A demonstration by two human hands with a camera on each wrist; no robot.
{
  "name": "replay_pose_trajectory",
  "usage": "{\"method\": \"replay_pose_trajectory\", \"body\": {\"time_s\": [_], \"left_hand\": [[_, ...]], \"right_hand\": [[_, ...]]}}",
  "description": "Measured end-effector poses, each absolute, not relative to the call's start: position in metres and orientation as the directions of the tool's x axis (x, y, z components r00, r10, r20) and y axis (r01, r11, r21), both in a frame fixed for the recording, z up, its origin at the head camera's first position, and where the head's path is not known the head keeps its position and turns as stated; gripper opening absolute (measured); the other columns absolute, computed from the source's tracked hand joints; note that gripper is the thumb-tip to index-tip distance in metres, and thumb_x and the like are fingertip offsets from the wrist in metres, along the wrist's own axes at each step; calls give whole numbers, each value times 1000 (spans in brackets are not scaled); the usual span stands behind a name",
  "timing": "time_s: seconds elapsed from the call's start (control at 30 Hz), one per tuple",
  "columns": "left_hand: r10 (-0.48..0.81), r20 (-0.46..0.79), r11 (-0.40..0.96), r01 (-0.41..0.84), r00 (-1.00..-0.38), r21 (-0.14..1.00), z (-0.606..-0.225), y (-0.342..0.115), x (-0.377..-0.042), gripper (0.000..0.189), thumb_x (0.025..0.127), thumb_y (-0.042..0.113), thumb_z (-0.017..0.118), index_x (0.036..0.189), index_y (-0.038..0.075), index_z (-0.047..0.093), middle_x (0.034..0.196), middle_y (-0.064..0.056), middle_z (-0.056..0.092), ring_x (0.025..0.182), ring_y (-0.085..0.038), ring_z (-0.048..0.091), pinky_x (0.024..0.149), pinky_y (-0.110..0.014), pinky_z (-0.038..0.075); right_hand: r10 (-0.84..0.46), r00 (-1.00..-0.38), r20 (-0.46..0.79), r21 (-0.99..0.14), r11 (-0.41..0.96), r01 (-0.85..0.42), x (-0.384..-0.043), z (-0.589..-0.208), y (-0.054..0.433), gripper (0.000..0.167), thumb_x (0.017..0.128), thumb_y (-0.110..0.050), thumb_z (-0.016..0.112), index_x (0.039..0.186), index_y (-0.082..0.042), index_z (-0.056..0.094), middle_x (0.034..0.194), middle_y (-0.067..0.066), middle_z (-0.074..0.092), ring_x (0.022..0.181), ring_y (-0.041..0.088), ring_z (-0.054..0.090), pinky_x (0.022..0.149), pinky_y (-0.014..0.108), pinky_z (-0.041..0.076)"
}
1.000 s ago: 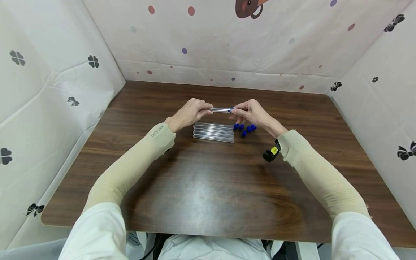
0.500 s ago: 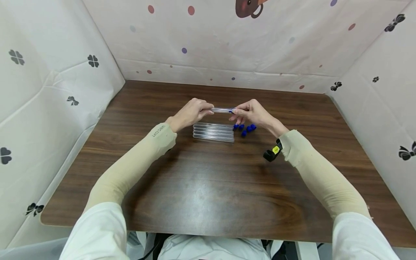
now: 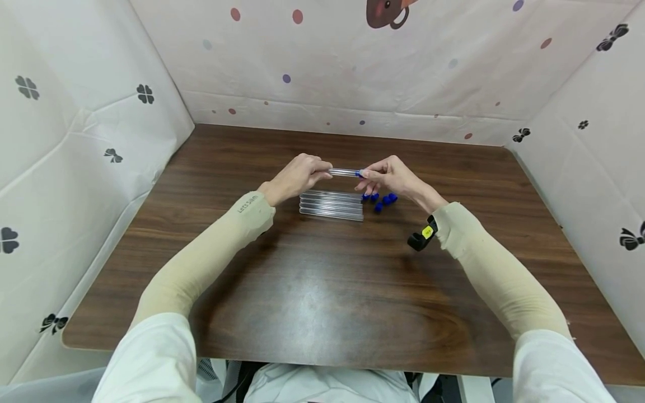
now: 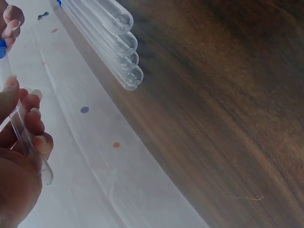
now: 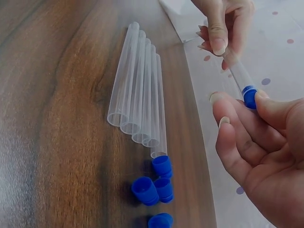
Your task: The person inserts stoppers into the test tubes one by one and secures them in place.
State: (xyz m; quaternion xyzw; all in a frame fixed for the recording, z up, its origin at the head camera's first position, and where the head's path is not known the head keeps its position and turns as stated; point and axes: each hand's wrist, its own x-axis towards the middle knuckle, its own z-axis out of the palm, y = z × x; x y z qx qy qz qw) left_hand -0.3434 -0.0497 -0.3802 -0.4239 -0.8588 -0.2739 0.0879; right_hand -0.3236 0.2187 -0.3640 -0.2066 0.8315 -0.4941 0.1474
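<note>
My left hand grips a clear test tube above the table, its fingers curled round the tube near the rounded end. At the tube's other end is a blue cap, which my right hand pinches between thumb and index finger. The cap sits at the tube's mouth; how deep it goes I cannot tell. Below the hands, several clear test tubes lie side by side on the table. Close to their open mouths are several loose blue caps, just under my right hand.
The brown wooden table extends in front of and around the tubes. A white patterned sheet hangs behind it, with similar sheets on both sides. A black wrist-camera mount hangs at the right wrist.
Both hands keep their hold on the tube and cap, which have shifted only very slightly to the right. The tubes and caps on the table stay put.
</note>
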Motion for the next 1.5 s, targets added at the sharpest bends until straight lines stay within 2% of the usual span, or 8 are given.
{"method": "replay_pose_trajectory", "body": {"time_s": [0.23, 0.5, 0.67, 0.77, 0.9, 1.0, 1.27, 1.5], "left_hand": [[688, 382, 504, 785, -617, 360, -379, -49, -343, 14, 96, 18, 59, 94, 8, 68, 77, -7, 64, 67, -16, 51, 64, -29, 43], [693, 404, 493, 801, -598, 340, -378, -49, -344, 14, 95, 19, 60, 96, 7, 69, 80, -6, 65, 69, -17, 54, 69, -32, 46], [659, 364, 475, 740, -658, 477, -384, -53, -346, 18, 95, 19, 59, 102, 7, 71, 82, -10, 66, 66, -16, 49, 63, -28, 42], [644, 346, 454, 705, -682, 545, -387, -54, -348, 19, 96, 21, 59, 101, 7, 71, 81, -14, 66, 63, -15, 46, 60, -27, 40], [639, 353, 437, 700, -683, 564, -389, -54, -350, 17, 96, 22, 59, 98, 9, 70, 76, -14, 62, 61, -14, 45, 58, -25, 39], [637, 369, 430, 709, -677, 559, -390, -53, -352, 15, 96, 22, 59, 94, 10, 69, 72, -9, 58, 60, -13, 44, 57, -25, 38], [634, 340, 448, 689, -694, 570, -390, -54, -351, 20, 97, 25, 57, 98, 9, 70, 73, -11, 60, 60, -13, 44, 58, -26, 38], [639, 356, 454, 708, -682, 541, -385, -53, -347, 19, 96, 23, 58, 97, 8, 70, 72, -3, 57, 61, -14, 44, 59, -25, 37]], "right_hand": [[-481, -873, -82, -923, 366, -115, -325, -365, 219, 34, 98, -23, 57, 111, 7, 66, 88, 16, 75, 75, 34, 70, 69, 45, 57], [-473, -873, -117, -936, 347, -63, -326, -364, 220, 36, 98, -27, 56, 110, 5, 66, 84, 9, 75, 68, 17, 69, 73, 45, 56], [-484, -873, -59, -905, 395, -158, -325, -360, 214, 36, 99, -29, 53, 109, 3, 66, 89, 14, 75, 72, 27, 69, 71, 47, 56], [-462, -887, -7, -864, 450, -228, -325, -358, 210, 35, 100, -28, 50, 111, 1, 65, 90, 16, 74, 73, 35, 68, 65, 42, 57], [-442, -896, 39, -805, 518, -291, -325, -357, 207, 33, 100, -26, 51, 114, 1, 63, 93, 21, 72, 71, 41, 66, 56, 31, 56], [-445, -892, 75, -757, 557, -341, -325, -356, 207, 32, 100, -27, 52, 115, -1, 62, 96, 25, 70, 68, 38, 66, 55, 28, 54], [-466, -881, 82, -689, 613, -388, -324, -353, 206, 31, 102, -29, 49, 108, -5, 65, 88, 20, 69, 65, 35, 66, 62, 46, 55], [-488, -870, 71, -653, 637, -411, -323, -354, 208, 31, 103, -31, 45, 101, -7, 64, 70, 18, 60, 63, 35, 64, 60, 46, 55]]}}
